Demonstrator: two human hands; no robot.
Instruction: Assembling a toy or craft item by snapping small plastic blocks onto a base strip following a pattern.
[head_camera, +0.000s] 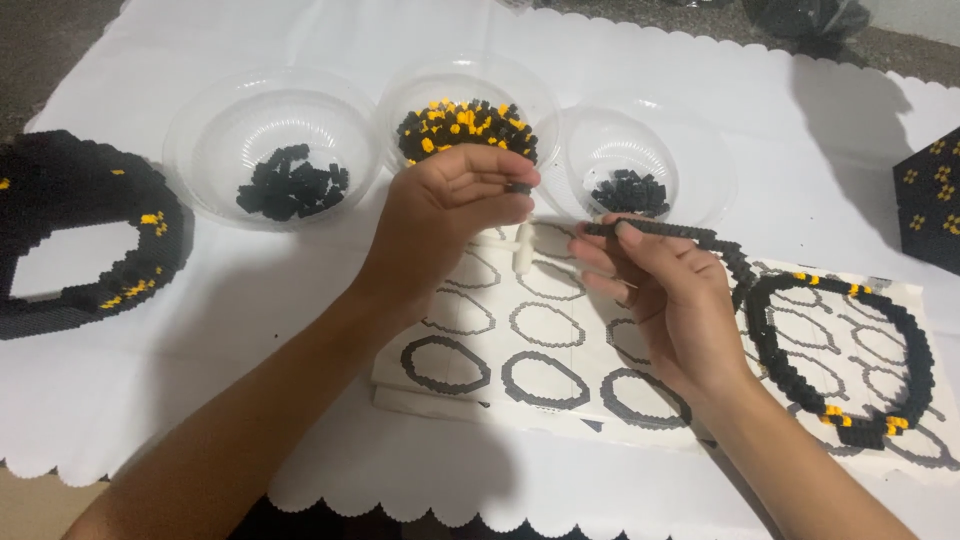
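Pinched between the thumb and fingertips of the left hand (450, 205) sits one small black building brick (518, 187), a tiny dark block, held just above the middle of the table. The fingers are curled tight around it, closed on the brick. Just to its right, the right hand (665, 290) grips a thin curved strip of joined black bricks (665, 230), fingers closed on its left end. That strip runs left to right, its free left tip pointing at the single brick, its right end bending down towards the near side. The two pieces are near each other but not quite touching.

Under the hands lies a white printed instruction sheet with grey ring outlines (530, 350). On its right part rests a black brick ring with yellow spots (840, 345). Farther back stand three clear plastic bowls: the left bowl of black bricks (275, 145), the middle bowl of black and yellow bricks (465, 110), the right bowl with a few black bricks (640, 165). At far left sits a large black stacked brick ring (75, 235), all on a white scalloped table cover (300, 330).
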